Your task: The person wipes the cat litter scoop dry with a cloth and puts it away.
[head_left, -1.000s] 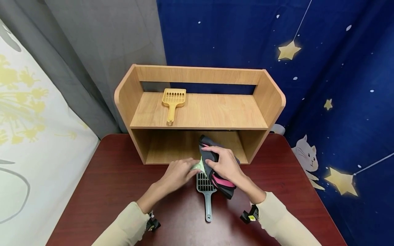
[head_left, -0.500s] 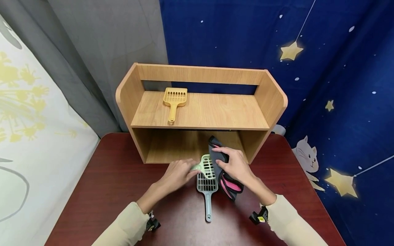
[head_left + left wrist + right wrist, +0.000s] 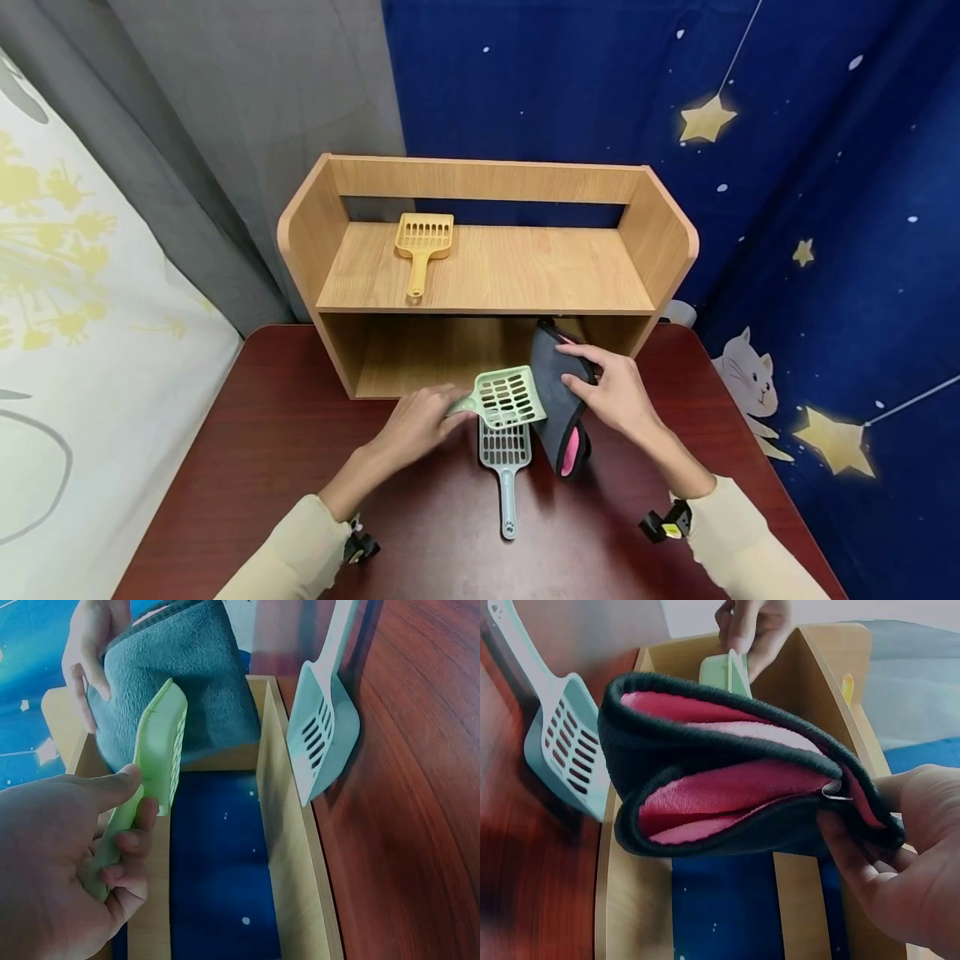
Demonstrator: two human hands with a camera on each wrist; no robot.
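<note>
The wooden shelf unit (image 3: pixel 487 267) stood at the twelve o'clock end of the red-brown table (image 3: pixel 262 450), one of each. On its upper board, toward eleven o'clock, lay the single yellow scoop (image 3: pixel 422 247).

The folded cloth (image 3: pixel 558 400), dark grey outside and pink within, hung just in front of the lower shelf opening, at about one o'clock from the table's middle. The right hand (image 3: pixel 611 392) held it, fingers curled round its upper fold. There was one cloth. It looked soft and limp, likely light, and it drooped below the grip; a hold across the folded edge, where the layers stack, seemed the surest, since a single layer would probably slip open.

The left hand (image 3: pixel 412 425) pinched the handle of the green scoop (image 3: pixel 506 397), thumb on top and fingers wrapped beneath, the slotted pan raised just above the table and touching the cloth's side. Thin rigid plastic, it likely weighed little and was best taken by the handle.

The grey-blue scoop (image 3: pixel 505 467) lay flat at six o'clock of the green one, untouched. That made three scoops.
</note>
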